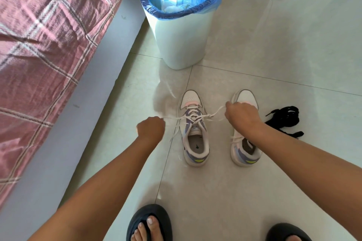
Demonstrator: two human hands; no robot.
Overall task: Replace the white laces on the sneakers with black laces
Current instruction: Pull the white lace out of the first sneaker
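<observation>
Sneakers stand side by side on the pale tiled floor, 2 of them, toes pointing far and heels near, long axes running near to far. The left sneaker has a tongue label with printed writing, too small to read. Its white lace is still threaded, and both ends are pulled taut out to the sides.

The left hand, fingers curled closed, grips 1 lace end just left of the shoe. The right hand pinches the other end with curled fingers, hovering over the right sneaker, whose middle it hides.

Black laces lie in a loose heap on the tiles just right of the right sneaker.

Far from the shoes stands a white bin lined with a blue bag. A bed with a pink checked cover fills the left side. Near the bottom edge, 2 feet in dark slippers show.
</observation>
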